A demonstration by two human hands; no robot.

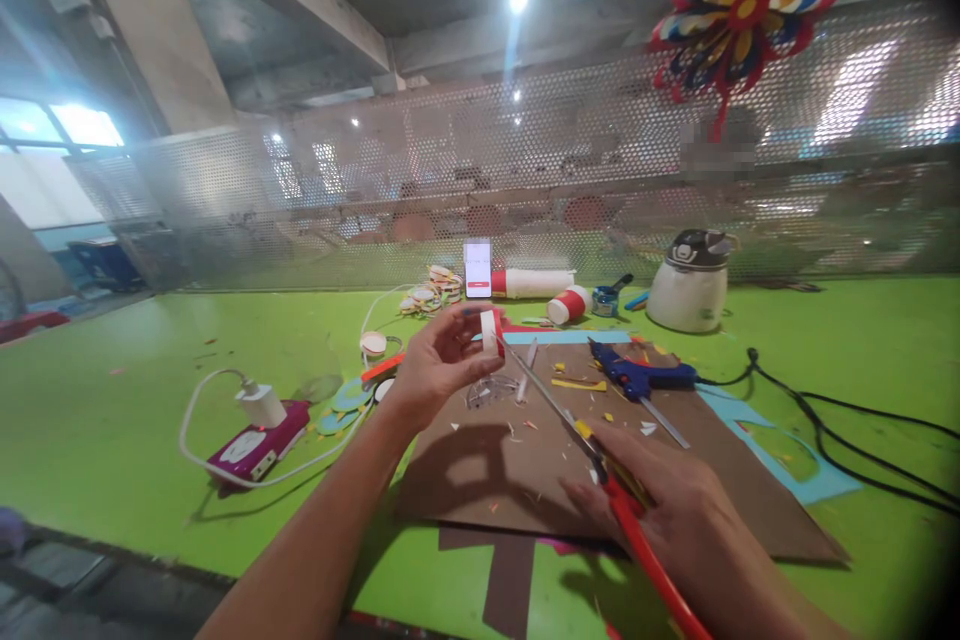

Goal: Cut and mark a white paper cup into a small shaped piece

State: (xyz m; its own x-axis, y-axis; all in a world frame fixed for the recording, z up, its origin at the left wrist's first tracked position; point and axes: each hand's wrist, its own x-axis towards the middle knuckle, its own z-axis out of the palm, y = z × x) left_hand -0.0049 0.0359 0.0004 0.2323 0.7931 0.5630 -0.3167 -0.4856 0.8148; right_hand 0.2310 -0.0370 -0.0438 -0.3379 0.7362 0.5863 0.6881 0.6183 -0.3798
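Left hand (439, 355) pinches a red-and-white paper ring (490, 332) between thumb and fingers above the brown cardboard (487, 475), while the right hand (675, 490) has its fingers wrapped round red-handled scissors (628, 517), blades pointing at the ring's edge, contact unclear. Step in hand looks like trimming that edge, and a clean snip would call for a steady ring and left fingertips clear of the blades. Phone (478, 270) screen shows text too small to read; no brand legible on the glue gun (637, 372) or blue jar (604, 302).
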